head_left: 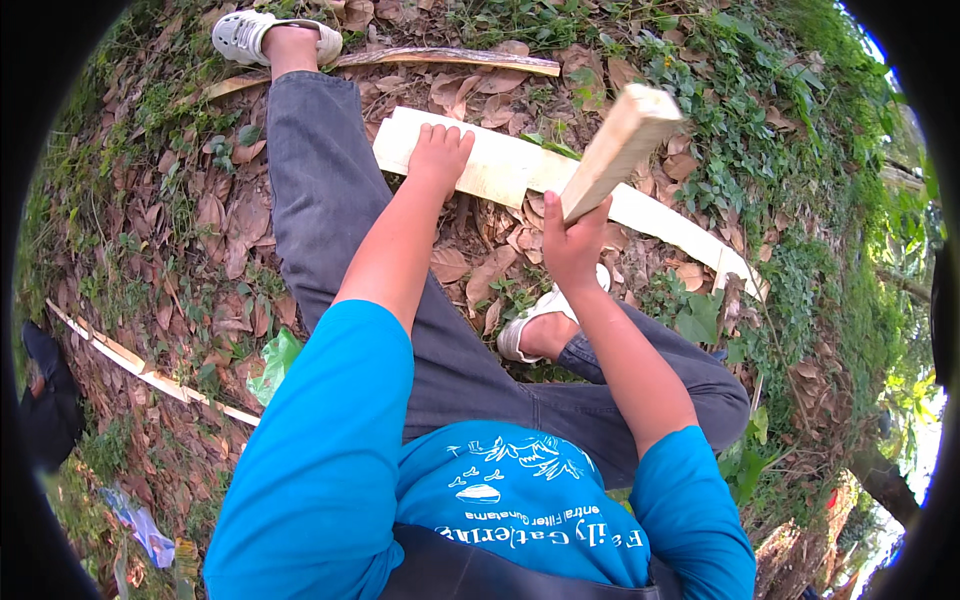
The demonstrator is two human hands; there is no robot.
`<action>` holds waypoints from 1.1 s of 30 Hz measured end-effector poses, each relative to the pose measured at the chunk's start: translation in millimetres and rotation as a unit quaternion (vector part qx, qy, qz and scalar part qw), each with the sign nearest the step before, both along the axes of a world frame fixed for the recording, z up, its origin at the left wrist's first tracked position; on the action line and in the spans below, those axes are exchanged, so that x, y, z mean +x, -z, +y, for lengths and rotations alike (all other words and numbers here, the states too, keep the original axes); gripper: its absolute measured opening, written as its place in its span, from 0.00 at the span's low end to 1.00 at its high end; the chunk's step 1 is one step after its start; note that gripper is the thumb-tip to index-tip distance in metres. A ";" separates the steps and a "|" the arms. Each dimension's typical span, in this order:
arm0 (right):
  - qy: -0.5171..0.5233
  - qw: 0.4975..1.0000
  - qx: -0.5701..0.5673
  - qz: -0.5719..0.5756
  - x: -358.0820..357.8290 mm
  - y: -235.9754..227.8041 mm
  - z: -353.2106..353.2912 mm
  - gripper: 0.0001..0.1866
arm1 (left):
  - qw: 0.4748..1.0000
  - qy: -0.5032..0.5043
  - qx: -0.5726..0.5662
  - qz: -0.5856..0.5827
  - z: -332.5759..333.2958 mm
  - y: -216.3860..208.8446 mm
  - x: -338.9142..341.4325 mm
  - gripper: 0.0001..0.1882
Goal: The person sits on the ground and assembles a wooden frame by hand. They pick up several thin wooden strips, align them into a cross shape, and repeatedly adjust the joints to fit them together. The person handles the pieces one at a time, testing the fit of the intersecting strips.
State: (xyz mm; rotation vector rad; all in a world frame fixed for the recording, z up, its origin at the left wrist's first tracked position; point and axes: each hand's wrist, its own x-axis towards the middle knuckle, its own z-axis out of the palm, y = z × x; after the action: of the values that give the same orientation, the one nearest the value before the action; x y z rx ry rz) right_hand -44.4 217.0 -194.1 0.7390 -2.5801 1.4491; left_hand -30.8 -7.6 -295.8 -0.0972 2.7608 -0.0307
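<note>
A pale wooden board (497,171) lies across the leaf litter in front of me. My left hand (440,158) is closed on its left part, fingers bent over the top face. From the board's right end a narrower pale wooden strip (672,226) runs on to the right; whether the two are joined, I cannot tell. My right hand (578,243) grips the lower end of a thick, squared wooden block (622,150). The block is tilted, its far end raised above the strip.
My legs in grey trousers (330,190) spread around the work, a light shoe (240,40) at the far left. Another wooden strip (450,57) lies beyond the board. At left are a long thin strip (150,372), a green plastic bag (274,366) and a dark shape (48,400).
</note>
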 end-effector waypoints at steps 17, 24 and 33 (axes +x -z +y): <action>0.065 0.962 0.095 -0.248 14.6 61.6 58.7 0.21 | 0.988 -0.002 -0.051 0.147 -5.4 39.2 15.3 0.70; 0.079 0.907 0.009 -0.415 14.7 86.0 57.9 0.15 | 0.997 -0.060 -0.039 -0.025 -16.6 -43.3 14.1 0.76; 0.095 0.889 -0.065 -0.444 15.8 87.2 39.3 0.13 | 1.000 0.003 -0.009 -0.007 -33.4 -22.6 19.6 0.50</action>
State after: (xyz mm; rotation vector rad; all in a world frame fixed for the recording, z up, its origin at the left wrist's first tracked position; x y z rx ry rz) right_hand -28.6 256.4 -281.3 -0.3024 -2.9322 2.2280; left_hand -11.2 -41.0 -273.2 -0.0933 2.7476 -0.0587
